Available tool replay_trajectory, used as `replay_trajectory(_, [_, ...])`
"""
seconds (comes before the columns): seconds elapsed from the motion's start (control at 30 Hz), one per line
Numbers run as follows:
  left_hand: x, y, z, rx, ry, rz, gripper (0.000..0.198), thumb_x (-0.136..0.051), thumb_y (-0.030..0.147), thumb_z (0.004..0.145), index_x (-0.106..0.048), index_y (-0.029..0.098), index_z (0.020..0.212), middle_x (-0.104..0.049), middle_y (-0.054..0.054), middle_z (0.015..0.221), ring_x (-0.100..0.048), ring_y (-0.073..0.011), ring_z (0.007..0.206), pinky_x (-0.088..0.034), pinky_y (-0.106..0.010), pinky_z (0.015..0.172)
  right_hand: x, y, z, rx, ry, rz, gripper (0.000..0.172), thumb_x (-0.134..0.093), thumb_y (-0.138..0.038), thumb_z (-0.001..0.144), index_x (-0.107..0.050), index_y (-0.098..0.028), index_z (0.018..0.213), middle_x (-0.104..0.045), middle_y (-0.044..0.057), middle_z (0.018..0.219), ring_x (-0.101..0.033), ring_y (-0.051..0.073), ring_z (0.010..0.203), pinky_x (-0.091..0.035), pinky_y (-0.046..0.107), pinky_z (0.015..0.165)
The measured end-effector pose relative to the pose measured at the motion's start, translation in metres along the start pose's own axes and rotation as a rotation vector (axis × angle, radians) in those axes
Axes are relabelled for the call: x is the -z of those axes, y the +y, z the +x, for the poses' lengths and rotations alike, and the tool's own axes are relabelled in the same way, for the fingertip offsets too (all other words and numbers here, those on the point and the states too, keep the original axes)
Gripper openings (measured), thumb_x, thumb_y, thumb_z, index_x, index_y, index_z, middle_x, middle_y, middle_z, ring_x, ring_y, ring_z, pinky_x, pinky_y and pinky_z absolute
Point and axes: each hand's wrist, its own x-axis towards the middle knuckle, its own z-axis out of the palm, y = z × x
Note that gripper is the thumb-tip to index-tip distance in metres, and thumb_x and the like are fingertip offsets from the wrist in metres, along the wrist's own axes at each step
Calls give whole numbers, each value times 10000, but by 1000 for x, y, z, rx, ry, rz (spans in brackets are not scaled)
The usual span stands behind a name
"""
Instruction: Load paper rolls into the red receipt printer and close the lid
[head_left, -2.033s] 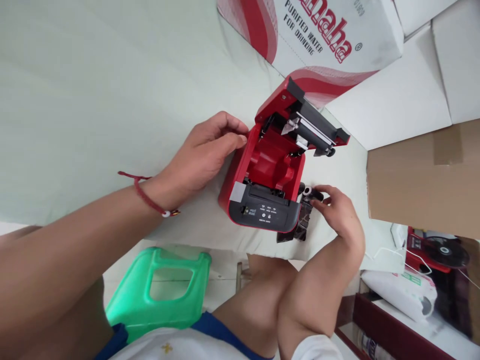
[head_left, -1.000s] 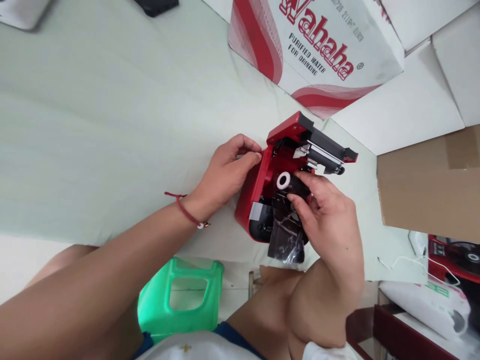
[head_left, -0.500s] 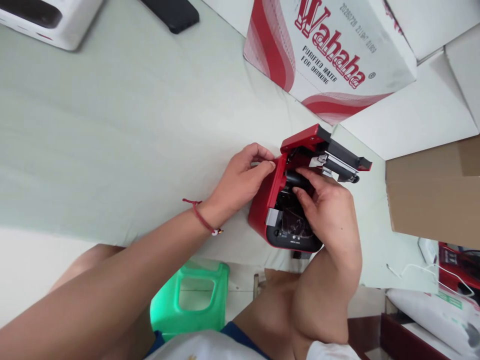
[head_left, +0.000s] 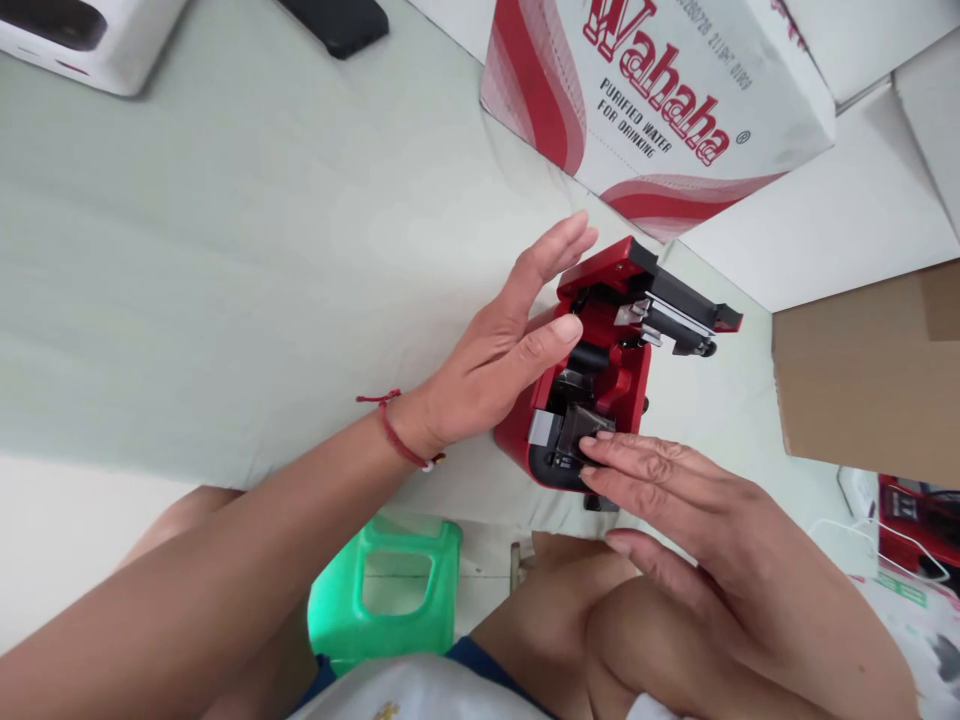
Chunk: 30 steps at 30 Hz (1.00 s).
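A small red-and-black machine (head_left: 517,440), which looks like a label printer, stands near the table's front edge with its lid (head_left: 606,270) raised. A black roller (head_left: 679,328) and silver parts show under the lid. Inside the body lie a black cylinder (head_left: 589,357) and a dark, shiny flat piece (head_left: 581,425). My left hand (head_left: 502,360) is open at the machine's left side, thumb over the rim and fingers stretched beside the lid. With fingers extended, my right hand (head_left: 697,510) rests its fingertips at the dark piece near the front edge; it grips nothing.
Behind the machine stands a white-and-red water carton (head_left: 660,120), with a brown cardboard box (head_left: 862,370) to the right. A black object (head_left: 337,22) and a white device (head_left: 97,45) sit at the far left. Below the table is a green stool (head_left: 442,590).
My right hand has come out of the machine's cavity to its front edge, its fingers straightened. My left hand has let go of the left rim and spread its fingers.
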Motion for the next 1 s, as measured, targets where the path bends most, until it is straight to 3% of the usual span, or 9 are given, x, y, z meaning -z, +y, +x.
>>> replay_trajectory(0.17, [-3, 2, 6, -100, -75, -60, 632, -525, 769, 1176, -578, 447, 1718, -565, 36, 1872, -423, -346, 1833, -426, -619, 1490, -2, 3, 1, 30, -22, -9, 334, -603, -245, 1212, -797, -201, 1481, -783, 109, 1629, -786, 259, 1477, -678, 455, 1238])
replay_trajectory(0.23, [-1, 4, 8, -132, -76, -116, 596, -530, 750, 1183, -621, 468, 1701, -601, 61, 1840, -500, -317, 1791, -435, -564, 1497, -2, 4, 0, 36, -20, -17, 331, -604, -243, 1210, -794, -203, 1478, -780, 108, 1633, -787, 265, 1475, -686, 467, 1226])
replay_trajectory(0.3, [2, 7, 9, -148, -45, -124, 564, -491, 757, 1189, -778, 444, 1560, -762, 42, 1657, -658, -312, 1642, -469, -552, 1465, -3, 3, -1, 31, -23, -26, 339, -601, -237, 1207, -792, -204, 1486, -769, 104, 1648, -780, 276, 1487, -691, 493, 1222])
replay_trajectory(0.37, [5, 11, 6, -154, -32, -72, 630, -430, 758, 1199, -927, 381, 1286, -897, -16, 1350, -754, -328, 1449, -485, -581, 1413, -6, 1, -3, 15, -30, -30, 354, -588, -227, 1206, -793, -201, 1493, -755, 100, 1666, -763, 287, 1512, -684, 524, 1235])
replay_trajectory(0.47, [11, 12, -2, -183, -86, 47, 684, -417, 728, 1208, -941, 339, 1004, -935, -54, 1109, -796, -345, 1379, -465, -622, 1383, -11, -3, -7, -21, -32, -28, 381, -556, -192, 1201, -800, -199, 1494, -747, 89, 1679, -737, 284, 1546, -654, 547, 1277])
replay_trajectory(0.6, [15, 7, -13, -277, -172, 220, 574, -446, 601, 1234, -884, 337, 974, -955, -26, 1106, -853, -310, 1305, -443, -636, 1341, -14, -3, -6, -30, -32, -25, 398, -547, -155, 1186, -815, -200, 1476, -744, 64, 1681, -733, 274, 1551, -630, 558, 1306])
replay_trajectory(0.83, [12, -5, -18, -429, -147, 342, 467, -467, 393, 1238, -867, 301, 1014, -964, -26, 1117, -896, -274, 1186, -547, -553, 1120, -9, 5, -2, 57, -12, -55, 350, -554, -196, 1211, -850, -181, 1397, -785, 75, 1617, -790, 261, 1469, -683, 488, 1234])
replay_trajectory(1.0, [13, -10, -21, -437, -129, 387, 336, -578, 355, 1162, -844, 277, 972, -959, -40, 1087, -899, -290, 1140, -555, -556, 1123, -10, 4, -1, 61, 7, -50, 352, -532, -241, 1239, -868, -181, 1326, -819, 74, 1567, -813, 244, 1431, -690, 441, 1213])
